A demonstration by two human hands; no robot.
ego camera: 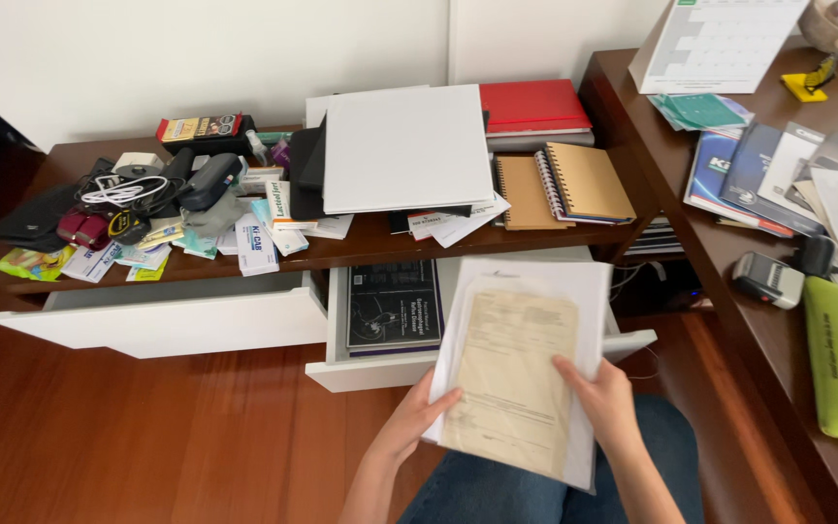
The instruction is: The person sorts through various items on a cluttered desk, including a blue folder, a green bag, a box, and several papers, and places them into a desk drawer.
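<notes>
Dark wood desk w/ 2 white drawers pulled open, cluttered top; I'm seated in front, holding a stack of papers over my lap.

Left hand grips the stack's lower left edge, fingers curled under, thumb on top; right hand closed on the right edge, thumb pressed on the yellowed top sheet. White sheets sit behind it. Right drawer holds a black booklet; left drawer front is just beside it. Up top: white board, red folder, 2 brown spiral notebooks, med boxes & cables at left.
</notes>
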